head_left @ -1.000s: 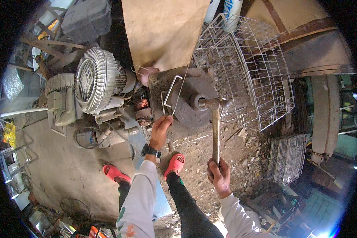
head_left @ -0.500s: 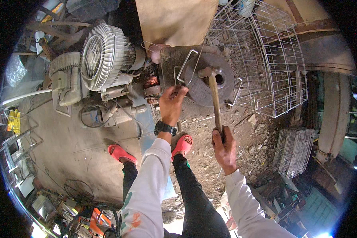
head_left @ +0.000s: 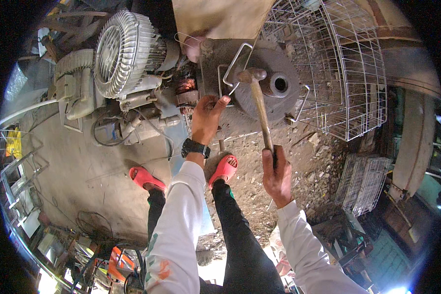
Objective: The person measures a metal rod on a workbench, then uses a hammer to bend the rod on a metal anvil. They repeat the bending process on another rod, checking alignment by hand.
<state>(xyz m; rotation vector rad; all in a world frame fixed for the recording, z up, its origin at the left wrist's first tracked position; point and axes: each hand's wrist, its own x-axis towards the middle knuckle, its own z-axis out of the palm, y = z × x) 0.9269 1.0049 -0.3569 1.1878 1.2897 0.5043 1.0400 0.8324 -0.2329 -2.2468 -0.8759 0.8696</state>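
Observation:
My right hand (head_left: 277, 174) is wrapped round the wooden handle of a hammer (head_left: 260, 109). The hammer's head is over a dark round metal block (head_left: 264, 105), left of a short hollow tube (head_left: 280, 85) that stands up from it. My left hand (head_left: 208, 117), with a black watch at the wrist, is closed at the block's left edge. Its thumb and fingers pinch the lower end of a bent metal rod (head_left: 226, 76), which leans over the block's left side. Whether the hammer touches the rod or block is unclear. Another bent rod (head_left: 304, 105) is at the block's right edge.
A large wire cage (head_left: 338, 73) stands on the right, with stacked wire racks (head_left: 362, 183) nearer. At left are a finned motor blower (head_left: 125, 54) and a copper-wound part (head_left: 186, 88). Rubble (head_left: 308, 171) covers the ground by my feet in red slides (head_left: 224, 169).
The hammer head has shifted left, away from the tube. My left hand has moved slightly left of the block, still at the rod. The whole view has shifted a little.

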